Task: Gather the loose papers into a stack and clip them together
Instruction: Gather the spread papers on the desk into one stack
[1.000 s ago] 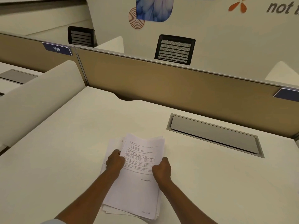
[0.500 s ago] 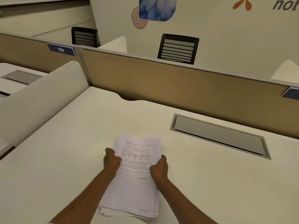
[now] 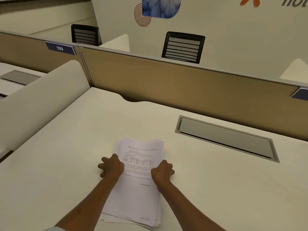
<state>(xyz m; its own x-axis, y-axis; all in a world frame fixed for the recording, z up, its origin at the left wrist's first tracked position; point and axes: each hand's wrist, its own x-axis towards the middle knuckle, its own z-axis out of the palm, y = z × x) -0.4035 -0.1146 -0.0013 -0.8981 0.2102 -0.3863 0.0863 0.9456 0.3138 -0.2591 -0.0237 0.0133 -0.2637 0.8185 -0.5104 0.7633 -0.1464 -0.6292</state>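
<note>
A pile of white printed papers (image 3: 136,189) lies on the cream desk (image 3: 58,164), its sheets slightly fanned at the far and near edges. The top sheet carries text and a small table. My left hand (image 3: 110,165) presses against the pile's left edge, fingers curled on the desk beside it. My right hand (image 3: 162,170) presses against the right edge, fingers curled. Both hands squeeze the pile from its sides. No clip is in view.
A grey cable-tray lid (image 3: 226,139) is set into the desk at the right. A tan divider panel (image 3: 166,84) runs along the back, with a curved cream side screen (image 3: 38,97) at the left. Two black mesh chairs (image 3: 183,47) stand beyond.
My hands have slid from on top of the sheets out to the pile's side edges. The fanned sheets have drawn closer together into a narrower pile.
</note>
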